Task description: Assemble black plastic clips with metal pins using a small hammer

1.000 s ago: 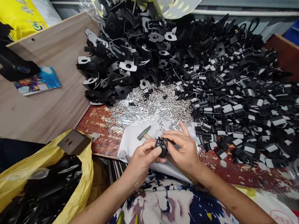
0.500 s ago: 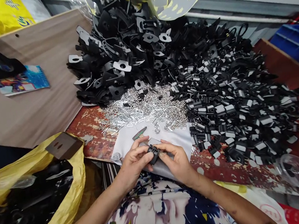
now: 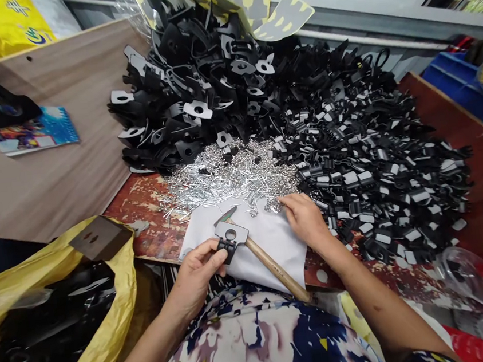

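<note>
Between the thumb and fingers of my left hand [image 3: 205, 265] is a black plastic hinged clip [image 3: 230, 245], its flat grey face with a round hole turned up. Under and beside it a hammer [image 3: 276, 266] with a wooden handle lies on a white cloth [image 3: 203, 222]. My right hand [image 3: 306, 220] reaches to the near right edge of a heap of small metal pins and springs [image 3: 232, 176]. Its fingertips are pinched together at the heap, and what they hold, if anything, is too small to make out.
Large black plastic pieces [image 3: 196, 82] are piled at the back. Small black clip parts [image 3: 374, 173] spread over the right side. A yellow bag [image 3: 125, 279] of black pieces stands at left, beside a wooden board [image 3: 78, 106]. A clear plastic container [image 3: 467, 278] sits at right.
My right hand has let go of the clip and moved right and forward to the metal heap. My left hand has shifted left with the clip, and the hammer handle now shows.
</note>
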`<state>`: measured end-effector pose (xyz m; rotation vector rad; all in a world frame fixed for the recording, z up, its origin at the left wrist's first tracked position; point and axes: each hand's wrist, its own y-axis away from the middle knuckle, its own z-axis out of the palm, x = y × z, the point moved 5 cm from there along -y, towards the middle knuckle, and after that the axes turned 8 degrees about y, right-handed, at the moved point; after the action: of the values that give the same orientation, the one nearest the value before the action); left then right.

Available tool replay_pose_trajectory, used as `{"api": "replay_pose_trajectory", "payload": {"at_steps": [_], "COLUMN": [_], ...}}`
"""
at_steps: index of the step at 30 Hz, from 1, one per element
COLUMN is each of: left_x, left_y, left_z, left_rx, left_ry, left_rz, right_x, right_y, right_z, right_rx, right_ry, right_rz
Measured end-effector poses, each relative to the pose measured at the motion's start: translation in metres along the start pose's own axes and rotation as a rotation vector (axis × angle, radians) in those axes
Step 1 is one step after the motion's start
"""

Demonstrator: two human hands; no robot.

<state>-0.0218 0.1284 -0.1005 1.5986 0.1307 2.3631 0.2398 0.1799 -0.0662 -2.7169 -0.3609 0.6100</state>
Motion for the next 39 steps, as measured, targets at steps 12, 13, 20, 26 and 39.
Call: {"api": "replay_pose_trajectory", "payload": {"at_steps": [12,13,20,26,39], "left_x": [-0.011,-0.011,-0.011,-0.012,0.003], "left_y": [0.002,0.002,0.004,0.004,-0.015], "left_z": [-0.01,-0.01,-0.008,-0.014,0.035], "left_rx": [0.048,0.042,0.033,0.142,-0.061], "left_ry": [0.076,0.07,0.057,0.162,0.074], "left_rz": [-0.115,-0.113,-0.1,-0.047,-0.094], "right_x": [0.044,0.046,0.018,-0.003,-0.035], "right_y": [-0.017,-0.019,-0.023,-0.037,-0.009], "right_z": [-0.023,-0.026,-0.023,0.014,0.007], "right_rx": [0.125,0.119,0.066,-0.106,-0.192], "right_ry": [-0.033,-0.06,0.494,0.496,-1.003], "right_rz": [0.088,0.111,-0.058,-0.352,0.18]}}
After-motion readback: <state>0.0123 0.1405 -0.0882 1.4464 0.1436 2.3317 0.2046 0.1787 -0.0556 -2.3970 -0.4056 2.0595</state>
